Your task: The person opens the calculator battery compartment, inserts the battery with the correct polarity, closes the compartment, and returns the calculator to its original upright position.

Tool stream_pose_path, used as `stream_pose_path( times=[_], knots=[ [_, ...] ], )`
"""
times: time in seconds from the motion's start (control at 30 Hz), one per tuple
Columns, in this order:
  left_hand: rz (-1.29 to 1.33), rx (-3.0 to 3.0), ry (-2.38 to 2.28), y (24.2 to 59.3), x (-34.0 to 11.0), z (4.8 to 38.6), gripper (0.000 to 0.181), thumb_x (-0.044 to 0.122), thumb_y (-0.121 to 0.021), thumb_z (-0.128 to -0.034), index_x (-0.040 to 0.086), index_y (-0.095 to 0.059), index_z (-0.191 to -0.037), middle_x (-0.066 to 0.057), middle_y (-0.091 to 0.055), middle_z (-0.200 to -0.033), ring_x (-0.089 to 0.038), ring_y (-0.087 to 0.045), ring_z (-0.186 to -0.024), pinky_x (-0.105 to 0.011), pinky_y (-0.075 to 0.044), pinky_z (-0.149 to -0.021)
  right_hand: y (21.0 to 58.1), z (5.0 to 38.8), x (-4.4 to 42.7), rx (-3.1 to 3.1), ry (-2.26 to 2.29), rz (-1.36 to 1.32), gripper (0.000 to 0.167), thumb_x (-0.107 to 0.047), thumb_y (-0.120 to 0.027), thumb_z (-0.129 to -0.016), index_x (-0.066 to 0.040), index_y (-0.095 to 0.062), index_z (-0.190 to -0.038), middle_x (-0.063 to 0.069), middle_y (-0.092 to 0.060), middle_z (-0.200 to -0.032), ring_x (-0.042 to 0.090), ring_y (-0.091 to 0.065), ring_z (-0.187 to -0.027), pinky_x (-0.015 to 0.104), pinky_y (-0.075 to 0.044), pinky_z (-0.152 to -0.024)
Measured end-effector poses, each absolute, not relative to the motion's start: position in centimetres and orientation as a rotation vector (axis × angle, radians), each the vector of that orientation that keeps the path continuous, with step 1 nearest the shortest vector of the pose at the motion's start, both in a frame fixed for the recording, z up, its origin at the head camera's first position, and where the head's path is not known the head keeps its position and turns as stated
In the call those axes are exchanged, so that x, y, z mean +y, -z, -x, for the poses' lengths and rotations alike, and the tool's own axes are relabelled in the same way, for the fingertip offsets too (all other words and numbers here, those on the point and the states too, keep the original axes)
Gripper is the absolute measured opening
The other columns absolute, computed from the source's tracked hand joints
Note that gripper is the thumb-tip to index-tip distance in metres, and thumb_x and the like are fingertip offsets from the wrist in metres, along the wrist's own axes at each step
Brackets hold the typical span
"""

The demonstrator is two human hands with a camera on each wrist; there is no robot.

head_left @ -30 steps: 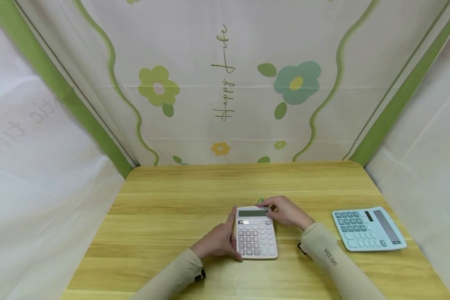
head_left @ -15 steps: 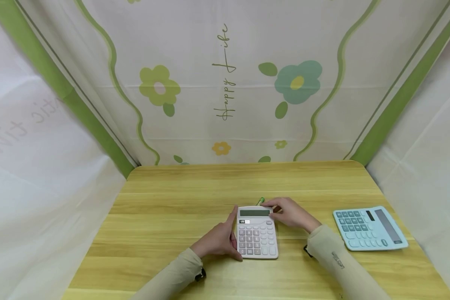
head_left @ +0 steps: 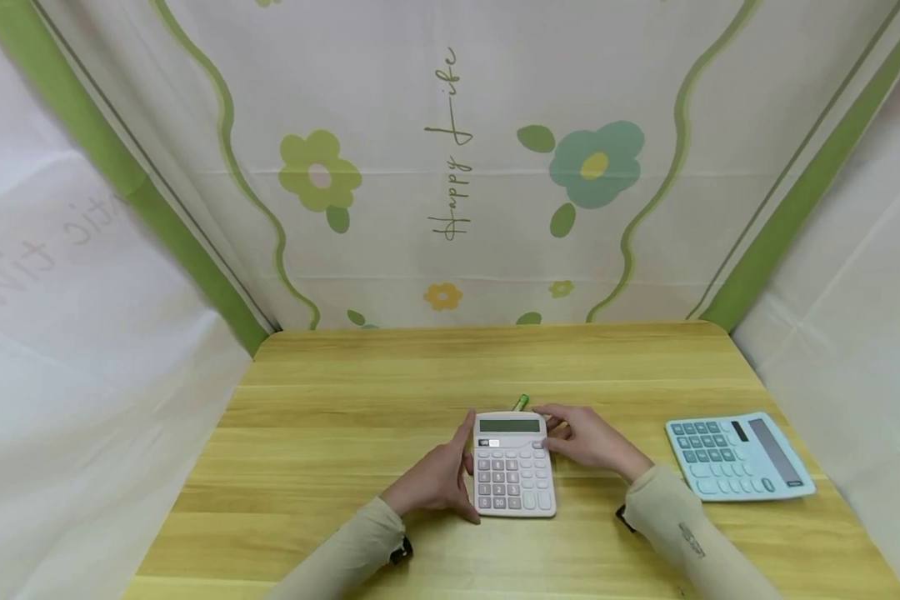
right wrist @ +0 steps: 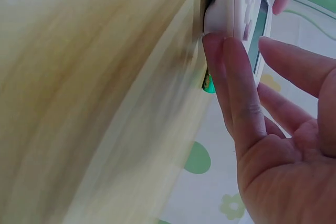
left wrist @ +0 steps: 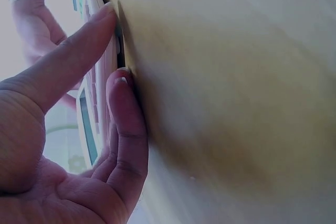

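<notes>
A pale pink desk calculator (head_left: pixel 513 465) lies on the wooden table with its display at the far end. My left hand (head_left: pixel 435 479) spreads along its left edge, index finger near the top corner and thumb near the bottom corner. In the left wrist view, the left hand's thumb and fingers (left wrist: pixel 126 124) touch the calculator's side without wrapping round it. My right hand (head_left: pixel 588 437) is at the upper right edge, with extended fingers (right wrist: pixel 244 93) against the side and the thumb near the face. Behind the calculator's top edge, a slim green-ended thing (head_left: pixel 522 402) sticks out, partly hidden.
A light blue calculator (head_left: pixel 738 458) lies turned sideways at the right of the wooden table (head_left: pixel 330 417). A white floral curtain (head_left: pixel 450 167) hangs behind the table, and white cloth (head_left: pixel 82 333) hangs at both sides.
My right hand has slid right and a little toward me along the pink calculator's corner, uncovering more of the green-ended thing. The left hand stays nearly in place.
</notes>
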State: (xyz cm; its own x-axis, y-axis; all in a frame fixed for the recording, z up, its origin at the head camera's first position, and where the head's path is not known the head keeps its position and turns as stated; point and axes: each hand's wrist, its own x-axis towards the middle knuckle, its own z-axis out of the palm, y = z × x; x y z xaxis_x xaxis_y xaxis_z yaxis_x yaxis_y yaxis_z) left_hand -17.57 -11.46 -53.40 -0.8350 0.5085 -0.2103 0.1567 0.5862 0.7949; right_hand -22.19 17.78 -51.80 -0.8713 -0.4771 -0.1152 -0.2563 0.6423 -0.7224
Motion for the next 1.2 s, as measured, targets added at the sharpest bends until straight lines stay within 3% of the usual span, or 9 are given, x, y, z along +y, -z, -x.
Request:
stream_pose_path(
  times=[0.33, 0.57, 0.7, 0.9, 1.2],
  knots=[
    [-0.536, 2.454, -1.143, 53.4, -11.2, 17.1, 0.152, 0.004, -0.102, -0.0562, 0.006, 0.002, -0.167, 0.002, -0.055, -0.099, -0.007, -0.061, -0.064, -0.023, -0.054, -0.057, 51.5, 21.7, 17.5, 2.559, 1.076, 0.527, 0.059, -0.014, -0.075, -0.095, 0.0, -0.054, -0.148, 0.012, -0.072, -0.117, 0.016, -0.071, -0.092, 0.033, -0.061, -0.078],
    [-0.562, 2.423, -1.27, 53.2, -11.4, 17.3, 0.147, 0.005, -0.104, -0.0514, 0.011, -0.013, -0.167, -0.001, -0.056, -0.103, -0.014, -0.064, -0.076, -0.023, -0.057, -0.065, 50.9, 21.4, 17.0, 2.58, 1.081, 0.487, 0.058, -0.02, -0.076, -0.096, 0.001, -0.056, -0.146, 0.014, -0.072, -0.117, 0.02, -0.072, -0.095, 0.037, -0.061, -0.082],
    [-0.559, 2.373, -1.362, 52.9, -11.8, 17.5, 0.145, 0.005, -0.104, -0.0518, 0.015, -0.016, -0.167, -0.006, -0.05, -0.122, -0.017, -0.066, -0.084, -0.026, -0.061, -0.072, 50.7, 21.2, 16.7, 2.536, 1.165, 0.409, 0.059, -0.033, -0.068, -0.102, 0.002, -0.054, -0.147, 0.017, -0.07, -0.12, 0.023, -0.073, -0.098, 0.037, -0.062, -0.081],
    [-0.552, 2.31, -1.403, 52.3, -12.2, 17.7, 0.143, 0.008, -0.103, -0.0575, 0.026, -0.014, -0.168, -0.007, -0.03, -0.158, -0.013, -0.066, -0.098, -0.026, -0.061, -0.083, 50.9, 21.2, 16.5, 2.415, 1.33, 0.292, 0.062, -0.043, -0.049, -0.109, 0.002, -0.047, -0.152, 0.029, -0.059, -0.141, 0.024, -0.075, -0.097, 0.037, -0.064, -0.083],
    [-0.666, 2.279, -1.354, 50.5, -12.4, 17.6, 0.138, 0.012, -0.101, -0.0635, 0.031, -0.012, -0.167, -0.003, -0.033, -0.159, -0.017, -0.063, -0.116, -0.028, -0.06, -0.091, 50.9, 20.8, 16.1, 2.399, 1.314, 0.312, 0.064, -0.047, -0.044, -0.11, 0.001, -0.048, -0.152, 0.027, -0.058, -0.145, 0.026, -0.076, -0.099, 0.058, -0.049, -0.108]
  ],
)
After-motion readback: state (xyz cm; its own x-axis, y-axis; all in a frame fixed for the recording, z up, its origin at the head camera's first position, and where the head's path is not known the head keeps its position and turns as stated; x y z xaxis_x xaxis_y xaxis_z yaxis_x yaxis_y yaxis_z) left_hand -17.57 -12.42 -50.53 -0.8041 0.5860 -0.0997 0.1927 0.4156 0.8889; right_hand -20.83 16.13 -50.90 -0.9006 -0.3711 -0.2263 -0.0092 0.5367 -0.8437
